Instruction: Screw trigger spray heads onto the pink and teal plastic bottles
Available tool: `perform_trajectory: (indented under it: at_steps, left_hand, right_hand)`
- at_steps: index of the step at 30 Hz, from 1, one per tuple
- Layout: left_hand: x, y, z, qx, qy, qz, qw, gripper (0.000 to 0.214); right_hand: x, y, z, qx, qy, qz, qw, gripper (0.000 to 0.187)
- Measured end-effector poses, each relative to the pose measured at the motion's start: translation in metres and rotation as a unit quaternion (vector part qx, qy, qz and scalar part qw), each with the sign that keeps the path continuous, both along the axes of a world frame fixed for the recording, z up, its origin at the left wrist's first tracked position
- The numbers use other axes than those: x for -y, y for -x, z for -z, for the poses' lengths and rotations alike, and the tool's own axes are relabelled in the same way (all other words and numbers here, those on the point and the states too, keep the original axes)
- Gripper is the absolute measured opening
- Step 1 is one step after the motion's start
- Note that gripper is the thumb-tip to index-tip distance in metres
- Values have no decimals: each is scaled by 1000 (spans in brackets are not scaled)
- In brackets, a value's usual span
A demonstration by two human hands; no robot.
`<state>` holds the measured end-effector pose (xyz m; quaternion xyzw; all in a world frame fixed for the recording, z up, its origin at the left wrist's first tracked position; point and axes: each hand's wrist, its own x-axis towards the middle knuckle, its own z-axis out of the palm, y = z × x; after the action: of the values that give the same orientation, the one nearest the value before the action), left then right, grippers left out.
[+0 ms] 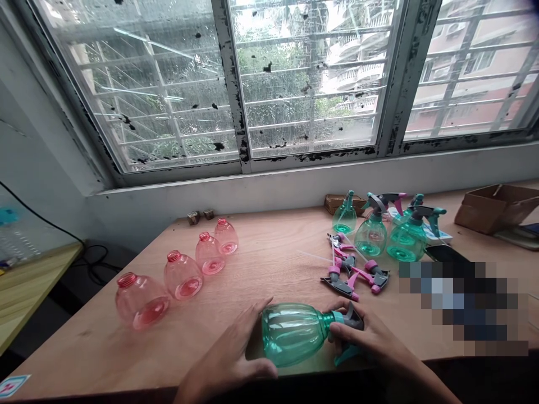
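A green spray bottle point(295, 334) lies on its side above the table's front edge, its base toward the left. My right hand point(360, 331) is closed around its teal collar and grey spray head. At the base, my left hand point(238, 350) is open, thumb and fingers spread to either side; whether they touch the plastic I cannot tell. Just beyond lie several loose pink and grey spray heads point(343, 283) in a pile. On the left, several pink bottles point(183, 275) without heads stand in a slanting row.
Several green bottles with spray heads point(370, 233) stand at the back right, near a dark phone point(448, 253). An open cardboard box point(484, 210) is farther right. A small brown box point(334, 203) sits by the wall under the window. A blurred patch covers the right front.
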<state>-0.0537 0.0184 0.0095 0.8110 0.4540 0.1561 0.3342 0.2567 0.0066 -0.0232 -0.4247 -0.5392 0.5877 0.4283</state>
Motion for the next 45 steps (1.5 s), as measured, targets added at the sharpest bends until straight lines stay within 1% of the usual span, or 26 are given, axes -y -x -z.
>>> perform_trajectory:
  at_steps: [6, 10, 11, 14, 16, 23, 28, 32, 33, 34, 38, 41, 45]
  left_hand:
    - [0, -2, 3, -31, -15, -19, 999, 117]
    - [0, -2, 3, -28, -13, -15, 999, 131]
    - [0, -2, 3, -24, -12, -12, 1000, 129]
    - [1, -1, 0, -3, -9, -7, 1000, 111]
    - [1, -1, -1, 4, -7, -7, 1000, 103]
    - [2, -3, 0, -25, -17, -20, 999, 111]
    - [2, -2, 0, -18, -13, -16, 1000, 117]
    - [0, 1, 0, 5, -6, -5, 1000, 97]
    - [0, 1, 1, 8, -7, -5, 1000, 96]
    - [0, 1, 1, 8, -7, -8, 1000, 98]
    - [0, -1, 6, -7, -16, -28, 999, 118]
    - [0, -1, 9, -19, -28, -30, 999, 119]
    - [-1, 0, 8, -18, -19, -18, 999, 126]
  right_hand:
    - [-1, 0, 3, -3, 8, -1, 1000, 46]
    - [-1, -1, 4, -1, 2, -8, 1000, 47]
    - [-1, -1, 4, -1, 1, -9, 1000, 47]
    - [-1, -1, 3, -2, 3, -11, 1000, 47]
    - [-1, 0, 2, -1, 6, -10, 1000, 47]
    - [0, 0, 1, -1, 9, -10, 1000, 48]
    - [0, -1, 1, -2, 8, -11, 1000, 46]
    - [0, -1, 0, -1, 5, -13, 1000, 45]
    - [0, -1, 0, -1, 4, -13, 1000, 45]
    - [0, -1, 0, -2, 3, -13, 1000, 44]
    - [0, 0, 0, -8, 3, -13, 1000, 43]
    - [-1, -1, 1, -13, 8, -13, 1000, 44]
    - [0, -1, 1, -15, 3, -14, 1000, 44]
